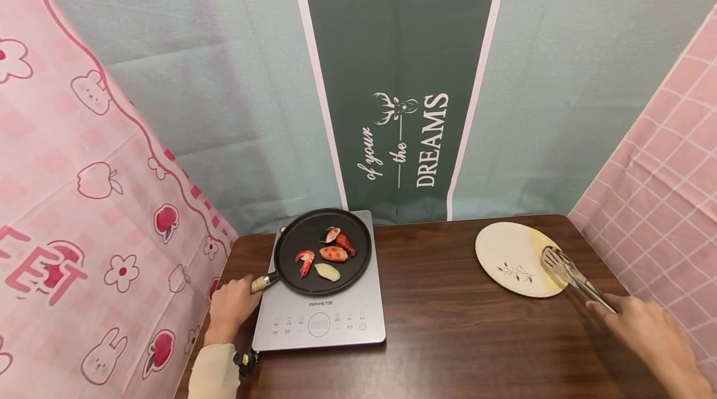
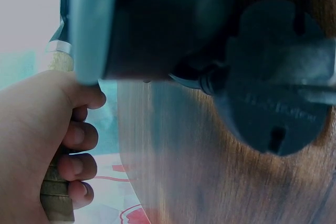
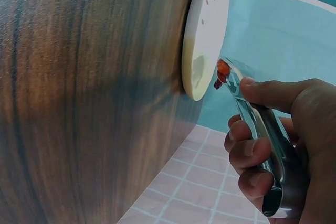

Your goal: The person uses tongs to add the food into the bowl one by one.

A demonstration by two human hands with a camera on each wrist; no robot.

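Observation:
My left hand (image 1: pixel 231 309) grips the wooden handle (image 1: pixel 259 284) of a flat black frying pan (image 1: pixel 299 234). In the pan lie a red-and-white shrimp (image 1: pixel 305 262), a pale yellow slice (image 1: pixel 327 272), a browned, wing-like piece (image 1: pixel 334 254), a dark red drumstick-like piece (image 1: pixel 345 244) and a shellfish-like piece (image 1: pixel 330 234). At the right, my right hand (image 1: pixel 644 327) holds metal tongs (image 1: pixel 585 287), their slotted head over the edge of a cream plate (image 1: pixel 504 243). The right wrist view shows a small orange-red food piece (image 3: pixel 224 68) between the tong tips, beside the plate.
Beneath the pan is a silver induction cooker (image 1: pixel 361 318) with a control panel along its front. The dark wooden table (image 1: pixel 431 312) stretches between cooker and plate. Fabric curtains hang behind; a pink printed cloth (image 1: pixel 112 212) borders the left and a pink checked one (image 1: pixel 666 168) the right.

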